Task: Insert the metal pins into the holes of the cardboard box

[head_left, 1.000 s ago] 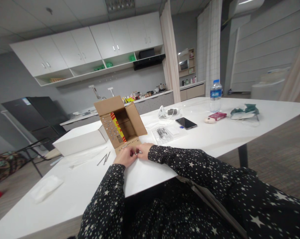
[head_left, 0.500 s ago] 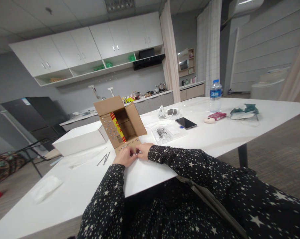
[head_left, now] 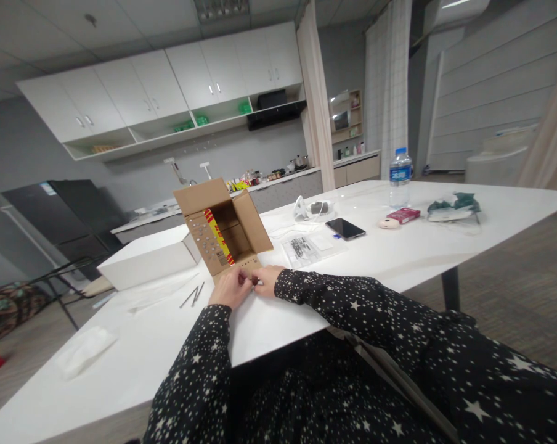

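On white table [head_left: 398,259], two hands [head_left: 246,285] together pinching one small metal piece [head_left: 254,282], one open cardboard box [head_left: 225,231] behind.

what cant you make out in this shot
- Head view: the small metal piece between the left hand and right hand is too small and covered by fingers.
- Cardboard box: its contents hide behind the flaps.
- Clear bag: contents too small.

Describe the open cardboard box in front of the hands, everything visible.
The cardboard box is brown corrugated card, lying open on the white table with its flaps spread. A red and yellow strip runs inside. The left and front flaps carry rows of small metal studs. The left hand and right hand meet at its front flap; a white box is beside it.
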`<state>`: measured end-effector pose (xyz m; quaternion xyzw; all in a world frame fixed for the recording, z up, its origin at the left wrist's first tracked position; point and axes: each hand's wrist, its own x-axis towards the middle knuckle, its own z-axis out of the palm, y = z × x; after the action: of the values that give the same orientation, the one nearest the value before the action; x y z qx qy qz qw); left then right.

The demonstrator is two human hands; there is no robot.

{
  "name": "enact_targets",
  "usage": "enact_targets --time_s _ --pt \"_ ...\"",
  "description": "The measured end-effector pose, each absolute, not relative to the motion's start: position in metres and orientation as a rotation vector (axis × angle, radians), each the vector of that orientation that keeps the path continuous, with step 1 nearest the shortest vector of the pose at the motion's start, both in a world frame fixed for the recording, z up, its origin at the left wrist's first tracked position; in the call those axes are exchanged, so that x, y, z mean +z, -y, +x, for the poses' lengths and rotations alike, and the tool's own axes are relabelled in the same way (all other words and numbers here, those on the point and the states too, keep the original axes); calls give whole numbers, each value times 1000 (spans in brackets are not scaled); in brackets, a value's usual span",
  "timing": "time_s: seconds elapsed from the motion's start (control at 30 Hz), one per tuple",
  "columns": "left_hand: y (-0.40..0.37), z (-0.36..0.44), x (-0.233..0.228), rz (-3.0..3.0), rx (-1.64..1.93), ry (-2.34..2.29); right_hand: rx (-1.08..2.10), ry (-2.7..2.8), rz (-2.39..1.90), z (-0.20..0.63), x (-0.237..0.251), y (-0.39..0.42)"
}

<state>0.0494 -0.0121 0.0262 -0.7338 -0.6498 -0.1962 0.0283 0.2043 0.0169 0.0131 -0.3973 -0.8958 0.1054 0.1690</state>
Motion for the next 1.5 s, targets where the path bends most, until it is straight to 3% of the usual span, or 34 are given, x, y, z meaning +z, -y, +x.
enact_targets --time_s 0.7,1.5 --pt "0 36 14 -2265 -972 1685 300 2565 -1237 203 20 -14" --pt "5 42 18 -2310 -902 1728 292 2564 -1161 203 11 -20"
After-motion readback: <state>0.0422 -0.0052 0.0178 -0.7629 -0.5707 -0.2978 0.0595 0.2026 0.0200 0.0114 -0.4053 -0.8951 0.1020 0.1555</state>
